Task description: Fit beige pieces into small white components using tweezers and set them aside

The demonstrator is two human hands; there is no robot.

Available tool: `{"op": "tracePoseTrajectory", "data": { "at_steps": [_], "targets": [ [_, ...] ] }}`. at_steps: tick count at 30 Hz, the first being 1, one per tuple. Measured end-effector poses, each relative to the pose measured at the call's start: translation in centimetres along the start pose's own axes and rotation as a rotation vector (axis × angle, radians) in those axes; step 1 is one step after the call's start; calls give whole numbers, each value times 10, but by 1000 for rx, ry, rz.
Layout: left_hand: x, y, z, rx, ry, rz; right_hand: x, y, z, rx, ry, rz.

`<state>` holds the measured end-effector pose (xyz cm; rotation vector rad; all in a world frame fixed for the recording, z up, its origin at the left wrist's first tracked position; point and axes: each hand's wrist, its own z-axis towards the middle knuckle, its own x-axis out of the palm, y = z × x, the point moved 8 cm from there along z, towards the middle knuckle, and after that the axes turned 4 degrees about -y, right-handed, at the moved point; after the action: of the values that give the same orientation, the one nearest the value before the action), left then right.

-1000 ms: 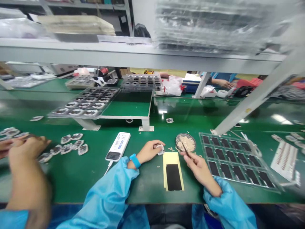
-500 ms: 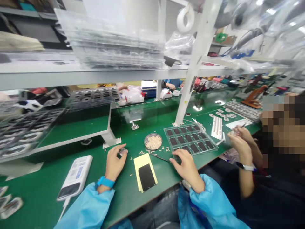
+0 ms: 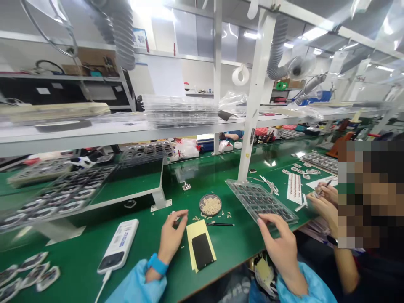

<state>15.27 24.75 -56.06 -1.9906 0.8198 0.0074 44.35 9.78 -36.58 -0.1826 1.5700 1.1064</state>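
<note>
My left hand [image 3: 172, 237], with a blue band at the wrist, is curled around a small shiny part, mostly hidden by the fingers. My right hand [image 3: 280, 246] grips the near edge of a clear compartment tray [image 3: 263, 200] holding dark rectangular pieces; the tray is tilted. Between my hands, a black rectangular sheet [image 3: 202, 251] lies on a yellow pad [image 3: 192, 233]. Behind the pad stands a round dish [image 3: 210, 205] of small beige pieces, some scattered beside it. A thin black tool [image 3: 221, 224] lies on the green table just in front of the dish.
A white power bank [image 3: 118, 246] with a cable and several white-rimmed parts [image 3: 34, 271] lie at the left. A raised shelf holds filled trays [image 3: 75, 189]. A white post [image 3: 251, 118] rises behind the clear tray. Another person's hands [image 3: 325, 200] work at the right.
My right hand has gone from beside the black tool to the tray's edge, and the tray now tilts. The tool lies flat, released. The camera view has tipped upward.
</note>
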Motion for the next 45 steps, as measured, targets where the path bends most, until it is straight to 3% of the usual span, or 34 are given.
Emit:
{"op": "tracePoseTrajectory", "data": {
  "at_steps": [3,4,5,7,9,11,13,15,17,20,22,23,24,26,28,31,33,36,38,41,45],
  "targets": [
    [71,-42,-58,-315,494,-584,-2,33,-31,-78,20,93],
    [92,-57,-79,-419,618,-756,3,48,-45,-143,69,133],
    [108,-68,-95,-506,664,-859,10,62,-58,-206,140,172],
    [122,-72,-106,-606,538,-925,20,79,-79,-274,257,212],
    [119,-64,-101,-604,379,-908,16,78,-86,-249,262,236],
    [104,-56,-87,-533,324,-887,0,65,-82,-176,162,255],
    [76,-51,-72,-452,299,-845,-17,46,-75,-97,48,274],
    [35,-51,-56,-414,211,-783,-27,25,-71,-11,-31,297],
    [-12,-67,-41,-365,105,-728,-24,8,-71,58,-45,320],
    [-80,-131,-9,-131,-133,-758,-2,-3,-75,85,18,339],
    [-119,-185,14,112,-377,-831,15,0,-78,56,77,368],
    [-129,-213,26,250,-431,-894,23,4,-80,34,101,389],
    [-126,-238,42,303,-352,-929,31,8,-82,11,125,413],
    [-114,-271,69,319,-230,-987,42,16,-84,-22,155,465],
    [-96,-288,84,307,-139,-940,49,20,-84,-30,179,504],
    [-58,-280,77,257,7,-821,51,11,-82,15,191,502],
    [-25,-248,57,129,128,-756,42,-9,-84,95,143,469],
    [38,-173,11,-201,407,-605,12,-42,-95,182,-2,363],
    [80,-131,-21,-326,602,-532,-7,-55,-107,180,-50,282],
    [130,-87,-39,-426,614,-512,-16,-64,-123,172,49,235],
    [189,-69,-29,-481,650,-475,-7,-68,-133,172,161,187]
  ]
}}
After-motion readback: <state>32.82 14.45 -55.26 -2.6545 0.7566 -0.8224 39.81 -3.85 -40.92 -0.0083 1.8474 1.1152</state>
